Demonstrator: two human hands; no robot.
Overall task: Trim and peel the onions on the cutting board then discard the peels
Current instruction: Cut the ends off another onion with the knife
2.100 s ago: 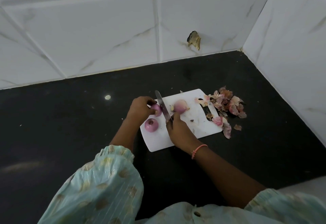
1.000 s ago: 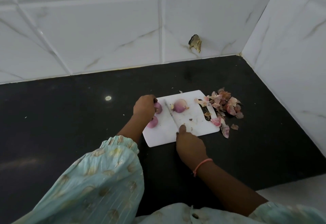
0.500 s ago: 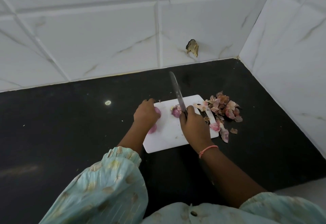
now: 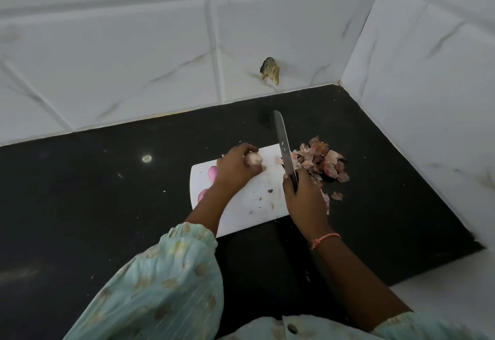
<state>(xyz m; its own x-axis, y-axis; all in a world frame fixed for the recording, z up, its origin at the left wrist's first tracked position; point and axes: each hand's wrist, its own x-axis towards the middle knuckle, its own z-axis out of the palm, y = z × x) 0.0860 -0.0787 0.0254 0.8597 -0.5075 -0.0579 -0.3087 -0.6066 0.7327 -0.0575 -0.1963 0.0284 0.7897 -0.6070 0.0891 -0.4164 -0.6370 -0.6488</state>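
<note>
Left hand [image 4: 235, 169] has its fingers curled around an onion [image 4: 254, 159] over the far end of the cutting board [image 4: 249, 197]. Right hand [image 4: 304, 195] grips the knife [image 4: 283, 141], blade pointing away. Peels [image 4: 322, 161] pile off the board's right edge; two peeled onions [image 4: 212, 173] sit near its left edge.

A black counter [image 4: 80, 192] fills the middle and lower frame, running up to white tiled walls at the top and right. A white cutting board [image 4: 249, 205] lies on it just right of center, tilted, its near edge toward the lower middle. A heap of onion peels [image 4: 324, 162] lies on the counter against the board's upper right corner, with a few loose peels [image 4: 336, 195] just below the heap. A small pale spot [image 4: 146, 158] sits on the counter left of the board, and tiny light specks are scattered around.
</note>
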